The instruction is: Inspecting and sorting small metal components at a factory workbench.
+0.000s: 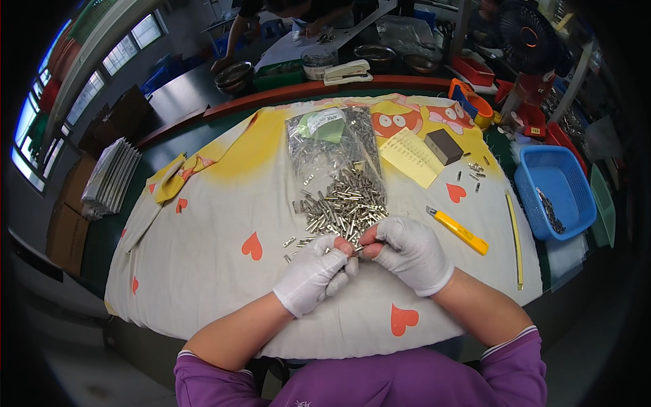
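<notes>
My left hand [315, 275] and my right hand [410, 256] wear white gloves with bare fingertips and meet at the near end of a pile of small metal parts [344, 203]. Between the pinched fingertips of both hands is a small metal part [357, 251], partly hidden by the fingers. The pile spills from the mouth of a clear plastic bag [332, 152] that holds more of the parts and a green label. To the right of my right hand lies a yellow utility knife [458, 230].
The table carries a heart-patterned cloth [217, 285]. A yellow paper slip [410, 157], a dark block [444, 146] and several loose parts lie right of the bag. Farther right are a yellow strip [514, 237] and a blue basket [556, 190]. Another person [298, 20] works beyond the table.
</notes>
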Demonstrator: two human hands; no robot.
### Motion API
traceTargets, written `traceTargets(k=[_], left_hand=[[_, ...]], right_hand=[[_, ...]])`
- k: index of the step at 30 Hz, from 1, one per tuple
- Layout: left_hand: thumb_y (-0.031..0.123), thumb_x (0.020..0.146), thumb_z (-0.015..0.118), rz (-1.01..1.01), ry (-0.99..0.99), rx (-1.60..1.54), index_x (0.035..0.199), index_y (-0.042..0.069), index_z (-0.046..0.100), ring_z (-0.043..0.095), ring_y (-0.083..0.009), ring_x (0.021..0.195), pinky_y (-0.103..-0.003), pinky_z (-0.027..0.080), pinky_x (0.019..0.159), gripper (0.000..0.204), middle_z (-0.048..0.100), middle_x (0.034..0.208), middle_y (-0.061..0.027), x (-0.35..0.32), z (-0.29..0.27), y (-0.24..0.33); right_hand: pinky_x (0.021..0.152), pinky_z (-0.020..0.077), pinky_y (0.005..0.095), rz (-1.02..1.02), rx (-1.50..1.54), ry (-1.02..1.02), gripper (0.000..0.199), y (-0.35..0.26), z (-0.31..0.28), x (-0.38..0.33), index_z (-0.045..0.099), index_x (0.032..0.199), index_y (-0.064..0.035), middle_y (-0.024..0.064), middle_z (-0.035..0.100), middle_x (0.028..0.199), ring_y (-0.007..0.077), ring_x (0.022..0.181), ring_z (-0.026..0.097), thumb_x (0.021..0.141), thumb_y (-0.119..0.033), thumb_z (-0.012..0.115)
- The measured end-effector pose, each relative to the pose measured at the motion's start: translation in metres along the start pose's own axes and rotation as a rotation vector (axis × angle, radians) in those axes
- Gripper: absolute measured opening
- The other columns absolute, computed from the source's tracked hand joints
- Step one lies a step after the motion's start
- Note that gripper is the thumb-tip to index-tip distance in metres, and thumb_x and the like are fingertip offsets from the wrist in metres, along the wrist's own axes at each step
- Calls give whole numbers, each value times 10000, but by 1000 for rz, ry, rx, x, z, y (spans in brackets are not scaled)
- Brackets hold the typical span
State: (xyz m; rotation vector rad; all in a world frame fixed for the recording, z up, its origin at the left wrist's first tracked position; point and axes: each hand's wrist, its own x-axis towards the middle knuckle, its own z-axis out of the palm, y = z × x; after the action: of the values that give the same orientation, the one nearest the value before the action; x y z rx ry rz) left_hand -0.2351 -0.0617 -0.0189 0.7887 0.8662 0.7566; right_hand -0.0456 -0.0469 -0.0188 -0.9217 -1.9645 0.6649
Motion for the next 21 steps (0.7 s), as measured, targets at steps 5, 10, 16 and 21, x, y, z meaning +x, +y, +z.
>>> traceTargets(k=[5, 10, 16, 21], left_hand=[[319, 891, 539, 17, -18, 62, 887, 79, 477, 387, -53, 427, -193, 273, 350, 248, 551, 708, -28, 0, 0, 0], [297, 897, 510, -10, -16, 64, 900, 68, 484, 381, -63, 412, -205, 264, 344, 231, 539, 690, -37, -1, 2, 1], [277, 908, 472, -34, -35, 67, 907, 62, 491, 373, -69, 409, -205, 268, 350, 216, 533, 672, -45, -3, 2, 5], [283, 921, 456, -30, -41, 53, 895, 58, 499, 372, -72, 409, -207, 266, 350, 230, 530, 658, -47, -5, 3, 6]], right_hand=[[615, 477, 307, 17, -63, -2, 145, -1, 0, 1, 612, 853, -55, 102, 600, 765, 248, 689, 594, 732, -79, 688], [608, 466, 304, 42, -13, 10, 132, -1, 1, 0, 609, 814, -50, 89, 613, 755, 232, 678, 596, 715, -66, 696], [622, 474, 293, -10, -29, 14, 148, 1, 1, 0, 622, 845, -53, 82, 618, 768, 220, 693, 601, 714, -51, 692], [628, 477, 288, -44, -11, 15, 152, 2, 1, 0, 624, 848, -52, 79, 614, 765, 219, 695, 601, 711, -31, 687]])
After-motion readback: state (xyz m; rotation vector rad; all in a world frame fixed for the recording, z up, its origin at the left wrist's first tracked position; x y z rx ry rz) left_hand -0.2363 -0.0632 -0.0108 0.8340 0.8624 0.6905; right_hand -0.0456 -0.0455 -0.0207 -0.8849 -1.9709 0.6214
